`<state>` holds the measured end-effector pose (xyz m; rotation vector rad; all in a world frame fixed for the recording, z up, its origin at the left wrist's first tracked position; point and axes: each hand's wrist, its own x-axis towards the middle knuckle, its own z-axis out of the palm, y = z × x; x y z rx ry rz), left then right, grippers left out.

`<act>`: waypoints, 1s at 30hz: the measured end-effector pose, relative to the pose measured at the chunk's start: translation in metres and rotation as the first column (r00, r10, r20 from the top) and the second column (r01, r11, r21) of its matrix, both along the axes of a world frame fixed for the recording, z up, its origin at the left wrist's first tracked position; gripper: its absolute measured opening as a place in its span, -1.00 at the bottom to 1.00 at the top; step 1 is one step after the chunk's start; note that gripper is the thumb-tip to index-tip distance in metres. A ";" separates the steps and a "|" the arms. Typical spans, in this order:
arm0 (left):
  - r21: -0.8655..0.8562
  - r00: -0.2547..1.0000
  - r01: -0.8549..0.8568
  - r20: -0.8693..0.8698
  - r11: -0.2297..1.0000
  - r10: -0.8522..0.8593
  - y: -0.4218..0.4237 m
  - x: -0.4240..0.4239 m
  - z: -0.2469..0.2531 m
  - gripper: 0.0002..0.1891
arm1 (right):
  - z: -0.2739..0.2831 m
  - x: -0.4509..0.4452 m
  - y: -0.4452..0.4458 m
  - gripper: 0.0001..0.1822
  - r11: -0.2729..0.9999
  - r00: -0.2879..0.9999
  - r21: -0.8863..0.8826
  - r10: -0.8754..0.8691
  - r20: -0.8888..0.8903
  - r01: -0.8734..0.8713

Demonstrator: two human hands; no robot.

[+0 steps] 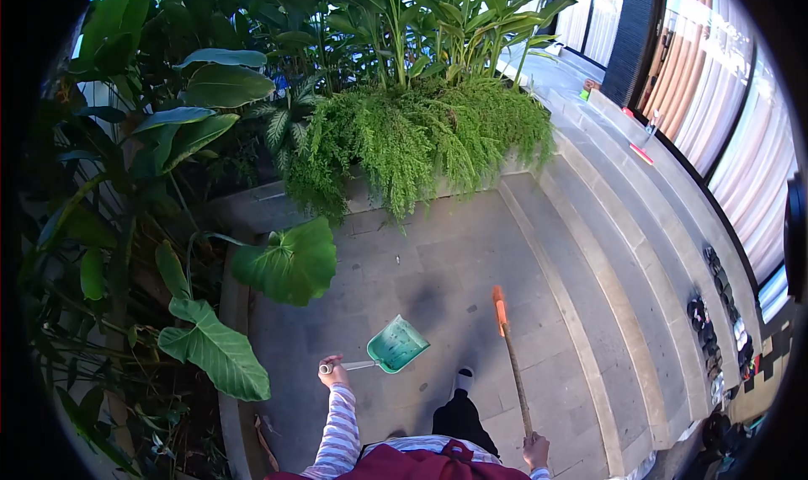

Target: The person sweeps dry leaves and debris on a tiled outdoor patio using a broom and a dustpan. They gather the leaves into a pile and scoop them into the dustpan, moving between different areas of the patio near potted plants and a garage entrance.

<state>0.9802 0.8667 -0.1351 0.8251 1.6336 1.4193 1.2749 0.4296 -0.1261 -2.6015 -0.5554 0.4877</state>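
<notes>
My left hand (333, 371) is closed around the pale handle of a green dustpan (398, 346), whose scoop points forward and to the right above the paving. In my right hand (536, 450) is the wooden stick of a broom (516, 379). The broom's orange head (500, 311) is at the far end, ahead of me; whether its bristles touch the ground I cannot tell. Beneath both tools lies grey stone paving (454, 240) with a few small dark spots. A small pale bit (398, 259) lies on the paving farther ahead.
Stone steps (587, 240) rise along the right. Rows of shoes (706, 338) stand on them, and a red-headed floor squeegee (641, 154) lies higher up. Ferns (404, 145) overhang a planter wall ahead. Broad leaves (284, 262) reach over the paving from the left bed.
</notes>
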 end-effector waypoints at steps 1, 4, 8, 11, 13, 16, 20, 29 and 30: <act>0.017 1.000 -0.010 0.011 1.000 0.010 0.015 0.020 -0.004 -0.89 | -0.009 0.027 0.016 -0.82 1.000 0.998 -0.014 0.025 0.056 -0.025; 0.090 0.995 -0.101 0.034 0.991 0.099 0.059 0.071 -0.021 -0.86 | 0.007 0.111 0.094 -0.80 0.973 0.994 -0.203 0.109 -0.025 -0.112; 0.012 0.972 -0.231 0.039 0.973 0.230 0.113 0.136 -0.010 -0.85 | 0.032 0.217 0.206 -0.77 0.911 0.944 -0.269 0.330 0.016 -0.314; 0.052 0.957 -0.277 -0.075 0.959 0.281 0.144 0.169 -0.008 -0.87 | 0.040 0.286 0.291 -0.76 0.842 0.893 -0.331 0.450 -0.005 -0.426; -0.005 0.951 -0.308 0.026 0.951 0.308 0.171 0.178 -0.024 -0.87 | 0.042 0.324 0.358 -0.75 0.797 0.854 -0.355 0.520 -0.010 -0.489; 0.012 0.930 -0.360 0.080 0.933 0.358 0.213 0.208 -0.042 -0.88 | 0.035 0.363 0.458 -0.73 0.758 0.824 -0.367 0.564 -0.046 -0.539; -0.001 0.922 -0.381 -0.073 0.924 0.380 0.264 0.249 -0.071 -0.87 | 0.017 0.393 0.573 -0.74 0.704 0.786 -0.404 0.615 -0.065 -0.584; -0.068 0.849 -0.460 -0.327 0.886 0.415 0.351 0.339 -0.074 -0.87 | -0.047 0.488 0.776 -0.80 0.680 0.711 -0.421 0.695 0.109 -0.600; -0.091 0.844 -0.473 -0.332 0.877 0.421 0.357 0.348 -0.063 -0.87 | -0.045 0.494 0.801 -0.80 0.677 0.706 -0.405 0.701 0.101 -0.614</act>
